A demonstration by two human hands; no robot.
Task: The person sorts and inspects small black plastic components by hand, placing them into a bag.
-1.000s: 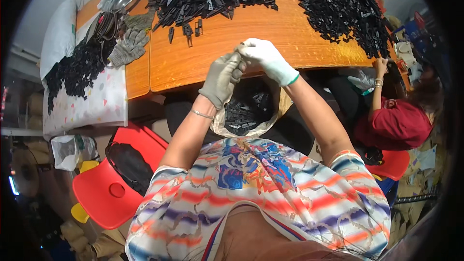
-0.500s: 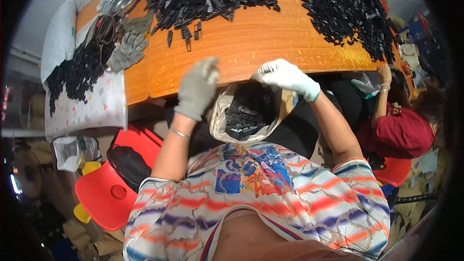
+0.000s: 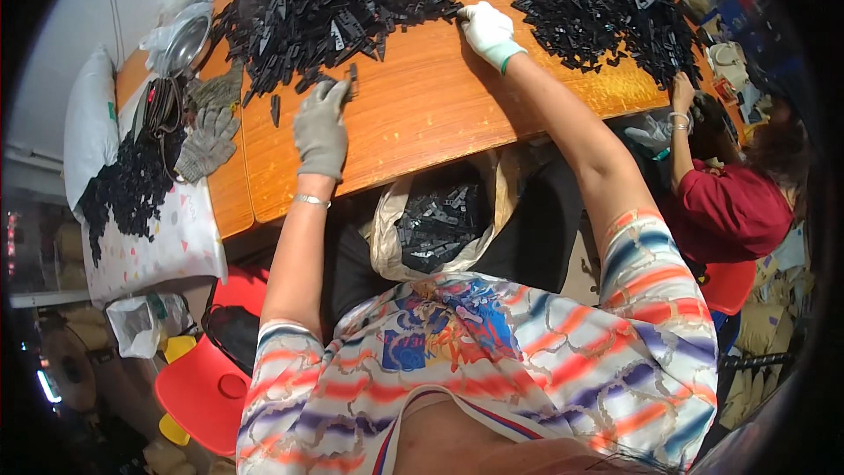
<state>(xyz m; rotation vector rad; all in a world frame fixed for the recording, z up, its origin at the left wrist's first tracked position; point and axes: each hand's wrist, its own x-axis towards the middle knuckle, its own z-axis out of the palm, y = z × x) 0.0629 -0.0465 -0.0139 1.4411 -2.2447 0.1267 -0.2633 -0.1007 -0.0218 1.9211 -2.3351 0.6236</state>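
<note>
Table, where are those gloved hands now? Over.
Grey-gloved left hand: near edge of middle heap of slim black pieces. White-gloved right hand: heap's right tip. Grips unclear. No obstruction seen.

Grips were unclear at the orange-brown wooden table.
Over it, the grey-gloved left hand and white-gloved right hand hid any hold at their fingertips; at its far side, the view's top cut off a heap of black plastic pieces; its near edge hid the far rim of the cream bag.
</note>
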